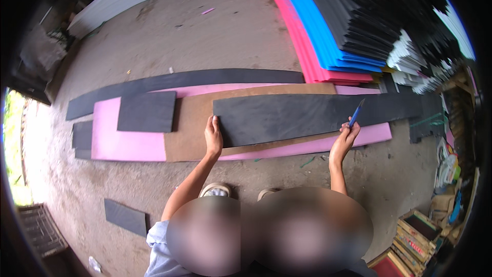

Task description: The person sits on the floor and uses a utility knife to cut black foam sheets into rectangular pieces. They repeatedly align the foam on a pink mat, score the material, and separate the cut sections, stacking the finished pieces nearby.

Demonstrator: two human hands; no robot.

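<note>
A long dark grey foam strip (279, 118) lies over a brown board (192, 123) and pink foam sheets (110, 141) on the floor. At the strip's left end, my left hand (213, 136) grips the edge, its fingers upright against it. My right hand (346, 141) is closed around a slim blue tool (354, 115) with a dark pointed tip, which could be a pen or a knife. The tool points up and away over the right part of the strip. A smaller dark foam rectangle (147, 111) rests on the pink and brown layers to the left.
Behind the layers lies another long dark strip (205, 78). Stacked pink, blue and black foam sheets (328, 25) rise at the far right. A loose dark piece (125, 217) lies on the concrete floor at left. Wooden crates (412, 241) stand at the near right.
</note>
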